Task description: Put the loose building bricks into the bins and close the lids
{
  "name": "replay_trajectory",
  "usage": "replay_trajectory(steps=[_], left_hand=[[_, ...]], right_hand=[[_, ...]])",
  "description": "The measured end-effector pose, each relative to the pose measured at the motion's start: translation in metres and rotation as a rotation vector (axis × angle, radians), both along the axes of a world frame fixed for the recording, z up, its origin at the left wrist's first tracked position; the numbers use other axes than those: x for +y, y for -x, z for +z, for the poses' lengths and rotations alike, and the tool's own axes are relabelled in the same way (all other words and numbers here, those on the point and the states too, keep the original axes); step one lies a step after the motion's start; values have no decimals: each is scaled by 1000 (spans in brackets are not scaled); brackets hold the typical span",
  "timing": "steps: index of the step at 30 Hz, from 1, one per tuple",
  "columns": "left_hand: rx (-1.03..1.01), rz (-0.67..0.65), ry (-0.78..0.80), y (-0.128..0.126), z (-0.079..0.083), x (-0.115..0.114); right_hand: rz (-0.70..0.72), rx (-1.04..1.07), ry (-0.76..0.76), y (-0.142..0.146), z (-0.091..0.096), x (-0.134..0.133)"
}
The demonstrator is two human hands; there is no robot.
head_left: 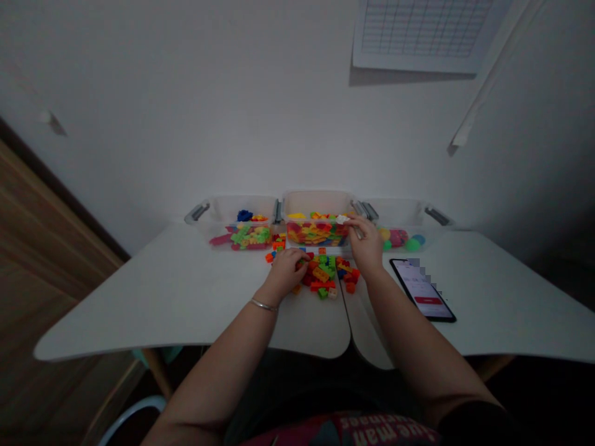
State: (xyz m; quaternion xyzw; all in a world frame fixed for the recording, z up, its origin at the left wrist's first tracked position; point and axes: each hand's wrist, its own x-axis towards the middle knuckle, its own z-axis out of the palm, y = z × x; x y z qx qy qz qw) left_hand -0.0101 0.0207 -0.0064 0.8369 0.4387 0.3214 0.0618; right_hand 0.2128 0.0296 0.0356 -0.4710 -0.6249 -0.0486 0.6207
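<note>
Far left, a wooden panel [46,248] beside a white worktop [186,291] with a rounded front edge. Along the back of the worktop, against the wall, three clear plastic bins with grey handles, side by side, probably lined up so that all three stay within reach from one seated spot. In the left bin [211,210], a mix of green, red and blue bricks with some pink pieces. Nearer the body, the left hand [284,271], with a thin metal bangle [263,305] at the wrist, over the edge of a heap of loose plastic bricks [323,275], its fingers [290,259] curled downward, no telling whether clamped on a brick. The heap on the worktop, just in front of the middle bin and between both hands, likely placed for easy reach by either. In the middle bin [316,201], a dense layer of orange, yellow and red bricks. At that bin's right end, the right hand [367,243], raised above the worktop, fingers [353,222] together, seemingly on a small white piece [343,219]. In the right bin [395,210], yellow, pink, green and blue balls [398,238]. Below it, a smartphone [422,290] flat on the worktop, screen lit, partly pixelated.
</note>
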Motion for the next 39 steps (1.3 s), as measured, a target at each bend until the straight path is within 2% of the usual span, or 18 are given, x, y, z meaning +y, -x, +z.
replay_trajectory(steps=[7,13,17,24,29,33,39], left_hand=[[27,-13,12,0,-1,0],[41,-5,21,-1,1,-1],[55,1,24,-3,3,-3],[55,-4,-4,-2,3,-4],[59,-31,-50,-1,2,-4],[59,-35,-54,-1,0,-2],[74,-38,-31,-2,0,-2]], right_hand=[[-48,-111,12,4,10,7],[-146,-447,195,11,12,7],[-166,-590,237,13,9,5],[-55,-491,182,8,6,7],[50,-409,152,10,3,-9],[137,-341,131,13,-9,-29],[250,-397,250,16,-32,-46]])
